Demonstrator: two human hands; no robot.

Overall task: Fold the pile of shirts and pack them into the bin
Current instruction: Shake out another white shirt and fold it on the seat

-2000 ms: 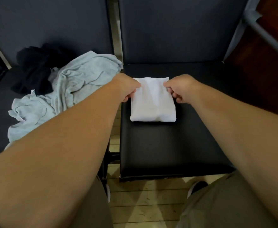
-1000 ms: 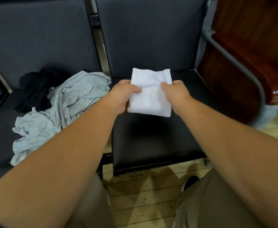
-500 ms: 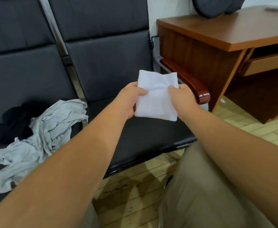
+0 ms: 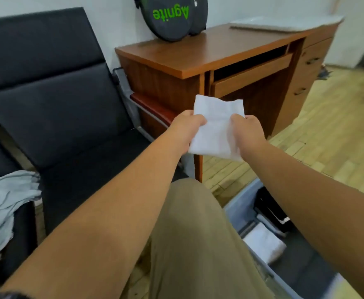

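Observation:
A folded white shirt (image 4: 216, 126) hangs in the air in front of me, over the gap between the black seat and the wooden desk. My left hand (image 4: 187, 128) grips its left edge and my right hand (image 4: 247, 132) grips its right edge. Low on the right, a grey bin (image 4: 239, 203) stands on the floor beside my knee, partly hidden by my right arm. Inside it lie a folded white shirt (image 4: 264, 244) and a folded dark one (image 4: 271, 208). A crumpled light grey shirt (image 4: 2, 203) lies on the seat at the far left.
A row of black padded seats (image 4: 69, 117) fills the left, with a red-brown armrest (image 4: 155, 108) at its end. A wooden desk (image 4: 209, 52) with drawers stands ahead, a round black bag with green lettering (image 4: 172, 16) on it. Wooden floor (image 4: 327, 137) lies to the right.
Both hands lifted the folded white shirt off the black seat and carried it right. My view swung right with it, bringing the desk and the bin into sight.

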